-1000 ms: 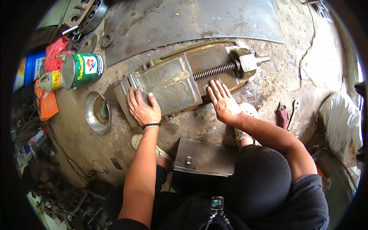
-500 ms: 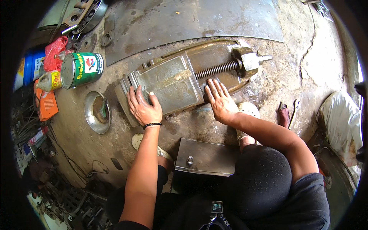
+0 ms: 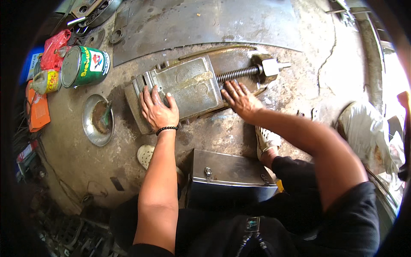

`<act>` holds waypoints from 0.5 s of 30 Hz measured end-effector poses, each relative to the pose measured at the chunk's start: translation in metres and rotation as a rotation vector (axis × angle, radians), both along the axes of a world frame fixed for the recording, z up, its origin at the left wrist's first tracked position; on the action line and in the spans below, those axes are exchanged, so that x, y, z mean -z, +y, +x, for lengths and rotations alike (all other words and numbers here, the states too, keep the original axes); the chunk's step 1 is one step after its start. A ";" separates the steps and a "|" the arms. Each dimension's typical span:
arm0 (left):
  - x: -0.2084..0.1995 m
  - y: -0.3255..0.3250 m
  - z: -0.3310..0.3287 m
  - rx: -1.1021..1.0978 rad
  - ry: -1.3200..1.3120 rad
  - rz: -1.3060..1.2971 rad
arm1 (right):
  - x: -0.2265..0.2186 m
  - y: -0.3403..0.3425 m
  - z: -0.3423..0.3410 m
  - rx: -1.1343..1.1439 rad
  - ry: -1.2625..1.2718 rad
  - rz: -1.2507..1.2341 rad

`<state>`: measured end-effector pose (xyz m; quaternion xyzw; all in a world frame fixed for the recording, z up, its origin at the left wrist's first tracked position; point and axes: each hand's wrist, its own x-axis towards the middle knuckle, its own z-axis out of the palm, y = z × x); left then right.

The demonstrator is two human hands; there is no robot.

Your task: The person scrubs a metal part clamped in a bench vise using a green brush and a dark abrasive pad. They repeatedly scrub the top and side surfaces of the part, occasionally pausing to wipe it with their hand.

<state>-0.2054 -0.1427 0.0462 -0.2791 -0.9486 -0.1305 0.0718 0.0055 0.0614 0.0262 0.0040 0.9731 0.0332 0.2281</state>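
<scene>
A heavy metal machine vise (image 3: pixel 188 88) lies on the stained concrete floor in front of me. Its threaded screw (image 3: pixel 239 73) runs right to a thick block (image 3: pixel 269 70) with a short shaft end. My left hand (image 3: pixel 159 112) rests spread on the vise's left part, near the jaw slot, and wears a black bead bracelet. Over the near right corner of the vise's flat top, beside the screw, lies my right hand (image 3: pixel 243 103) with its fingers stretched out. Neither hand grips anything. Dark smudges show on the fingers.
To the left are a metal bowl (image 3: pixel 98 122) holding a green-handled brush, a green paint can (image 3: pixel 85 66), a yellow-labelled bottle (image 3: pixel 46 81) and an orange case (image 3: pixel 38 109). A steel sheet (image 3: pixel 205 25) lies beyond. A latched metal box (image 3: pixel 231 167) stands between my feet; a white sack (image 3: pixel 364 128) is at right.
My right knee has swung out to the right, baring more of the metal box. The view has shifted slightly. Both hands stay on the vise, the right one a little further onto its corner.
</scene>
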 end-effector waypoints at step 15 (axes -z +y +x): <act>0.010 -0.003 -0.001 0.091 0.179 0.105 | 0.023 -0.019 0.012 0.267 0.396 -0.326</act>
